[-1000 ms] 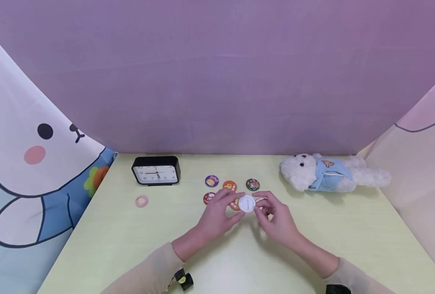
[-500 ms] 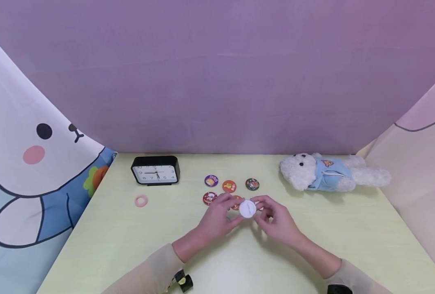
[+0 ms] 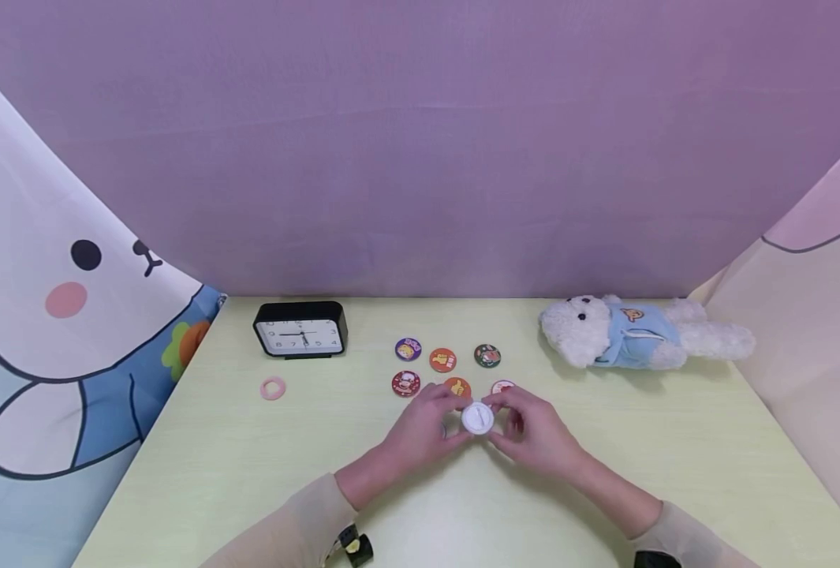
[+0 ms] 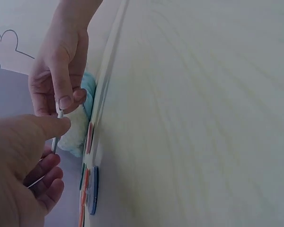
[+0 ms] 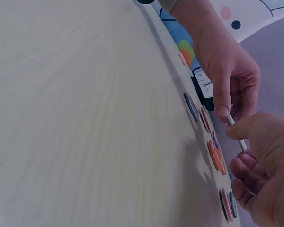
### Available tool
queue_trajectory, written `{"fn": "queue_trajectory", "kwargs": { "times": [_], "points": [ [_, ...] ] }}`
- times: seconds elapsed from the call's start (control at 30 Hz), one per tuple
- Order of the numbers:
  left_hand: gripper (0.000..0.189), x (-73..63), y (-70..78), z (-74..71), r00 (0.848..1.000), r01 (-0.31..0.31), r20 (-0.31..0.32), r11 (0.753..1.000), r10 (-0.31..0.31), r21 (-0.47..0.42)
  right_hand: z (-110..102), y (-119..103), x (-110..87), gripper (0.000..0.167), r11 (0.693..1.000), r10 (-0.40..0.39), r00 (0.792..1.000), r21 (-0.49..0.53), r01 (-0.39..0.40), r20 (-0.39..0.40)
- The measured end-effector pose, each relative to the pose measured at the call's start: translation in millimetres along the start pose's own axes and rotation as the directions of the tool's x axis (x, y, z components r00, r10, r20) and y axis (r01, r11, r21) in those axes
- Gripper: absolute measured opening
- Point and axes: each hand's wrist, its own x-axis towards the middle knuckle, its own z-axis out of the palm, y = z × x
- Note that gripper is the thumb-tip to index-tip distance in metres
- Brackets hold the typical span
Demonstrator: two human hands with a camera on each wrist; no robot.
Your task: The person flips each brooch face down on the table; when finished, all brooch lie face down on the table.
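Note:
A round badge, its white back with a thin line across it facing up, is held between both hands above the table. My left hand pinches its left edge between thumb and fingers. On the opposite edge my right hand pinches it the same way. Edge-on, the badge looks thin in the right wrist view. Just beyond the hands lie an orange badge and a white-and-red badge, the latter partly hidden by the right hand. A red badge is left of them.
Farther back lie a purple badge, another orange badge and a dark green badge. A black clock stands at the back left, with a pink ring before it. At the back right lies a plush toy in blue.
Both hands have moved the badge a little nearer the person, uncovering more of the badges behind. Its white back stays in view. The other things on the table have not moved.

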Motion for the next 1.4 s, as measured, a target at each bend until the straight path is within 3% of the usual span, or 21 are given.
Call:
{"fn": "queue_trajectory", "kwargs": {
  "times": [0.2, 0.63, 1.07, 1.4],
  "points": [
    [0.041, -0.7, -0.3, 2.8, 0.999, 0.012, 0.031, 1.000, -0.013, 0.016, 1, 0, -0.5, 0.041, 0.999, 0.000, 1.000, -0.045, 0.001, 0.027],
    [0.043, 0.8, 0.8, 6.0, 0.995, 0.016, 0.099, 0.989, -0.031, 0.146, 4, 5, 1.8, 0.039, 0.989, -0.046, 0.996, -0.139, 0.057, 0.079],
    [0.043, 0.3, -1.4, 11.8, 0.992, 0.016, 0.119, 0.986, -0.036, 0.168, 9, 5, -1.3, 0.035, 0.985, -0.073, 0.993, -0.151, 0.086, 0.089],
    [0.040, 3.2, -2.0, 11.7, 0.988, 0.032, 0.147, 0.992, -0.050, 0.124, 4, 8, 2.1, 0.034, 0.987, -0.007, 0.991, -0.156, 0.027, 0.133]
  ]
}}
